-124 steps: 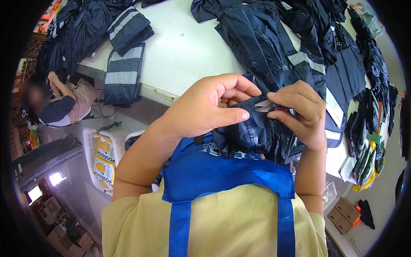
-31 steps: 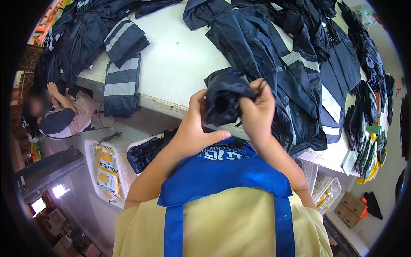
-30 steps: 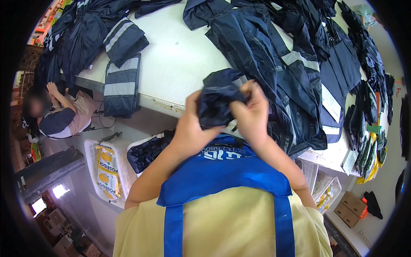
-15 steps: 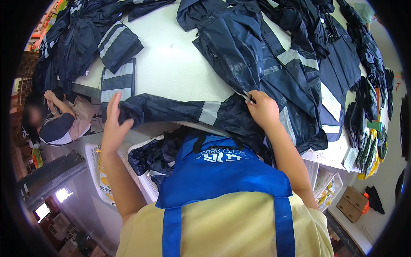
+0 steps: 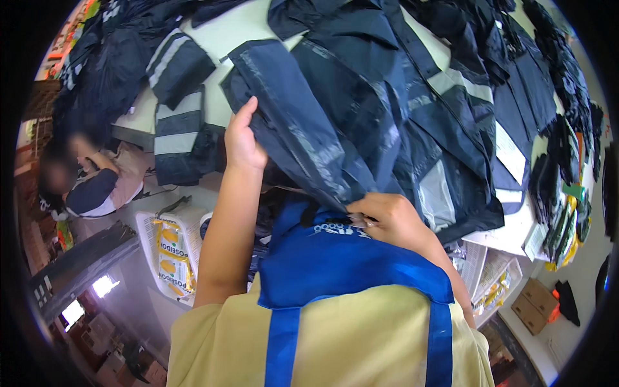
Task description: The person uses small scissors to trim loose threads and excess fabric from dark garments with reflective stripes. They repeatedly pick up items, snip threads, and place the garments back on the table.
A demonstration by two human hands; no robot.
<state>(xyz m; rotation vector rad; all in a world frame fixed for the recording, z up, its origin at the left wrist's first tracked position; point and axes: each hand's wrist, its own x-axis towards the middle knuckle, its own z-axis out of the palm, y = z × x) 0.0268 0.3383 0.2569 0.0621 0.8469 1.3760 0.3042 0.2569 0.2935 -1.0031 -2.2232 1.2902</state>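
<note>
A dark navy rain jacket (image 5: 284, 109) with shiny taped seams lies partly on the table and is partly raised. My left hand (image 5: 246, 143) grips its lifted left edge, thumb in front and fingers hidden behind the cloth. Close to my apron, my right hand (image 5: 390, 216) is closed at the lower end of the same panel. A small metallic thing shows at those fingers, too little of it to name. To the right of my right hand lies a grey reflective band (image 5: 437, 200) of the garment.
Folded navy pieces with grey bands (image 5: 177, 122) lie at the left of the pale table (image 5: 248, 26). More dark garments (image 5: 529, 84) cover the right side. Below stand white baskets (image 5: 145, 235) with yellow packets. Another person (image 5: 97, 187) sits at far left.
The jacket's sleeve with its reflective band has left the table's front edge. My left hand, open before, now holds a raised panel, further right. My right hand has come down toward my apron.
</note>
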